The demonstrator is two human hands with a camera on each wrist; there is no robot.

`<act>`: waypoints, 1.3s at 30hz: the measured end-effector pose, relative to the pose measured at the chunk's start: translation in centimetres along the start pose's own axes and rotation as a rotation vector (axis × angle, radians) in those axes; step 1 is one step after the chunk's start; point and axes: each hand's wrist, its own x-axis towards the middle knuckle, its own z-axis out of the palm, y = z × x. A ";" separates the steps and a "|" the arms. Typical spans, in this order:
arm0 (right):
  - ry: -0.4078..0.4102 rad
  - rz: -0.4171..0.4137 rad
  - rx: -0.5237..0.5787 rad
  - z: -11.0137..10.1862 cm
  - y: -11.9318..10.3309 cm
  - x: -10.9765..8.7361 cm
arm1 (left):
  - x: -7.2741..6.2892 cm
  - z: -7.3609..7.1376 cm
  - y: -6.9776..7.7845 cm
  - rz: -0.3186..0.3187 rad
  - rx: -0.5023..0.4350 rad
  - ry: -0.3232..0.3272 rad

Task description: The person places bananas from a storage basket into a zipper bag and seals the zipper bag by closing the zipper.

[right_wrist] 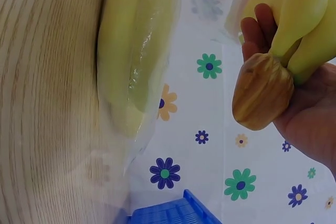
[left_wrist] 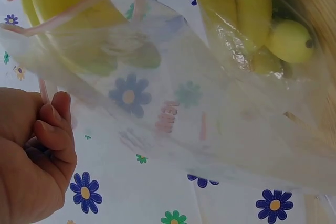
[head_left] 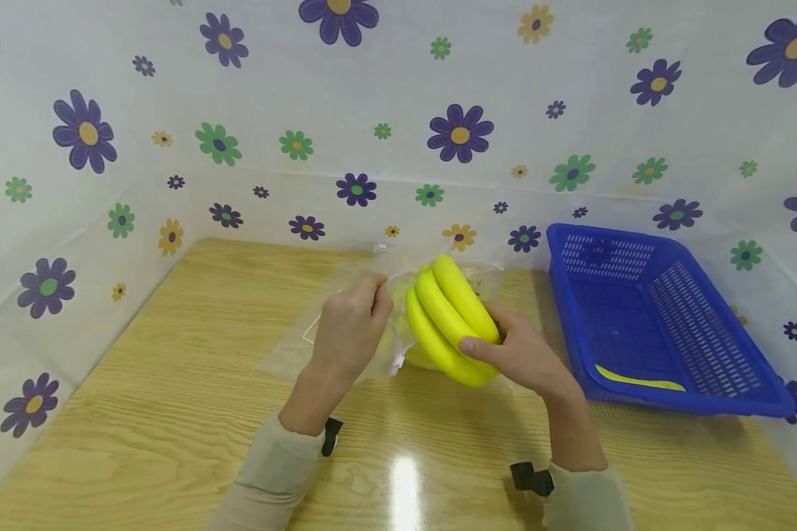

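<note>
My left hand [head_left: 348, 324] pinches the rim of a clear zip bag [left_wrist: 173, 124], its fingers curled on the edge at the left. In my right hand [head_left: 528, 350] is a bunch of yellow bananas [head_left: 448, 317], gripped near its brown stem end [right_wrist: 262, 92]. The left wrist view shows the far ends of the bananas within the bag's mouth, behind the see-through plastic. Beneath and behind them, a second clear bag with bananas [right_wrist: 123, 40] lies on the table; a round yellow-green fruit [left_wrist: 290, 41] shows in it too.
To the right stands a blue plastic basket [head_left: 677, 402] with slotted walls. A yellow item [head_left: 637, 379] lies inside it, mostly hidden by the near rim. The wooden table [head_left: 139, 413] meets a white flower-print sheet [head_left: 266, 88] at the back and sides.
</note>
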 end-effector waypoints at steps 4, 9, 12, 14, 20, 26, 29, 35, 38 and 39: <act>0.044 0.060 -0.057 0.5 -0.1 0.4 | 0.0 0.0 0.1 0.032 0.004 0.000; 0.037 0.121 -0.089 1.1 0.2 0.8 | -0.1 0.1 0.2 0.053 0.012 0.009; 0.023 0.136 -0.100 1.4 0.2 0.9 | 0.0 0.1 0.3 0.065 0.014 0.007; 0.027 0.140 -0.111 1.5 0.2 0.9 | 0.0 0.1 0.4 0.070 0.014 0.006; 0.022 0.174 -0.137 1.6 0.0 0.9 | -0.1 0.2 0.2 0.075 0.026 0.009; -0.036 0.192 -0.099 1.7 0.1 1.1 | -0.1 0.2 0.3 0.088 0.014 -0.006; -0.022 0.202 -0.078 2.0 0.1 1.2 | -0.1 0.1 0.4 0.088 0.004 -0.010; 0.044 0.245 0.033 2.7 0.2 1.5 | -0.2 0.2 0.7 0.095 -0.011 -0.016; 0.086 0.240 0.049 3.2 0.2 1.7 | -0.2 0.3 0.9 0.083 -0.023 -0.021; 0.092 0.236 0.038 3.4 0.2 1.8 | -0.3 0.3 0.9 0.073 -0.034 -0.021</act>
